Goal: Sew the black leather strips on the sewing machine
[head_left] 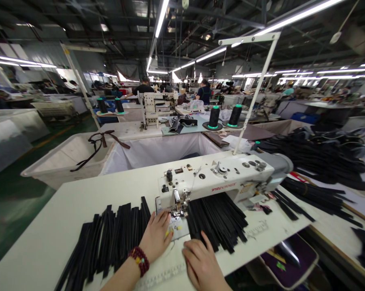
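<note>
A white sewing machine [200,184] stands on the pale table. My left hand [156,234], with a beaded bracelet [140,260] at the wrist, lies by the presser foot [179,208]. Its fingers are stretched toward the metal needle plate [179,228], the thumb apart. My right hand [200,258] is over the table just right of the plate, fingers bent and slightly spread. One of its fingertips is near the ends of a pile of black strips [217,218] under the machine arm. More black strips [115,230] lie side by side left of my left hand. I see nothing held in either hand.
Behind the table stand a pale bin [64,161] and a white-lined container [152,151]. A thread stand [255,89] rises at the back; black thread cones [214,117] stand beyond. Black pieces [322,157] are heaped at right. A tray [288,266] hangs below the table edge.
</note>
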